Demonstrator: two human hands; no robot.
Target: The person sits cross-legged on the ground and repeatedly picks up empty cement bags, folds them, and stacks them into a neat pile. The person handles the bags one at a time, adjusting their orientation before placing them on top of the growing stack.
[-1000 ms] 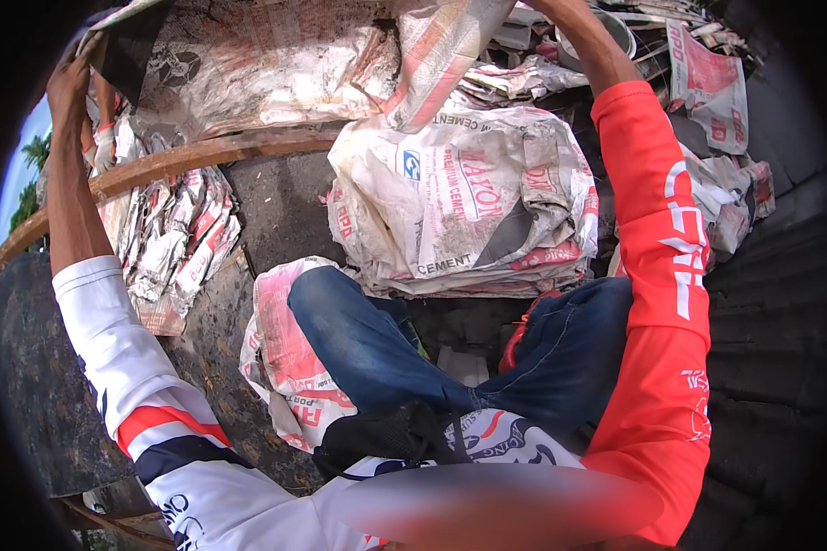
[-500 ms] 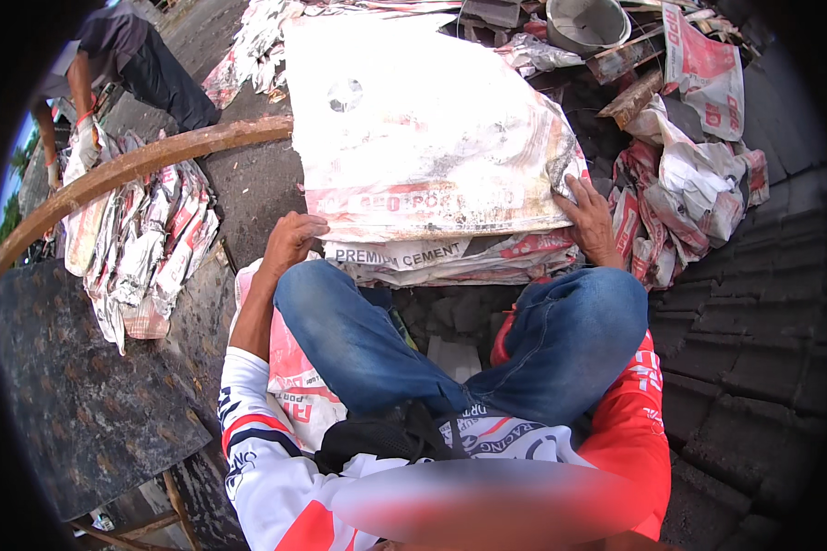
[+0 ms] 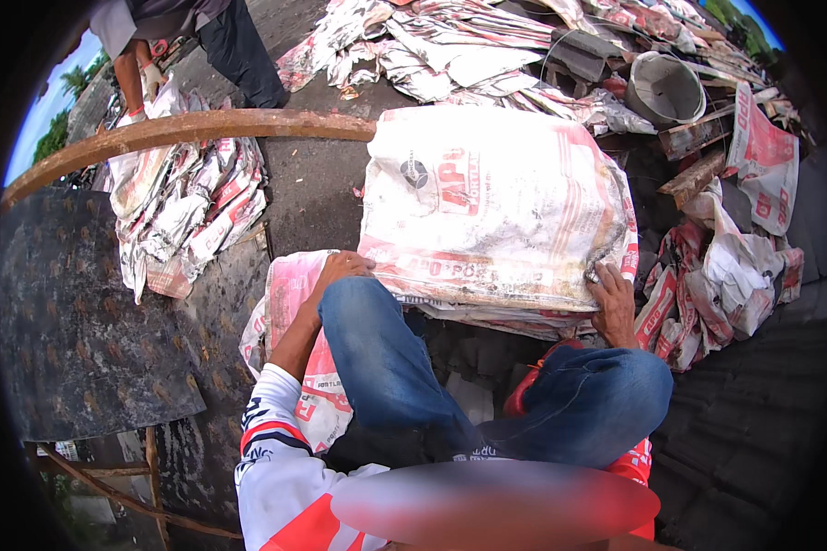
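Observation:
A white and red cement sack (image 3: 505,207) lies spread over a low stack of similar sacks in front of my bent knees. Its surface is creased and smeared with dirt. At its near left corner, my left hand (image 3: 345,265) has its fingers closed on the edge, partly hidden behind my knee. My right hand (image 3: 615,305) grips the near right corner, where the sack is dark and crumpled. Beneath, the edges of the stacked sacks (image 3: 533,321) show along the near side. Another pink and white sack (image 3: 294,275) lies beside my left forearm.
A curved wooden beam (image 3: 202,126) runs from the left to the stack. Beyond it, a co-worker's gloved hand (image 3: 152,81) is at a sack pile (image 3: 188,202). More sacks (image 3: 459,46) lie behind, a grey bucket (image 3: 666,89) at back right, crumpled sacks (image 3: 735,275) at right.
The view has turned and shifted. The top sack's far part sits lower, uncovering more sacks behind it. Both hands stay at its near corners.

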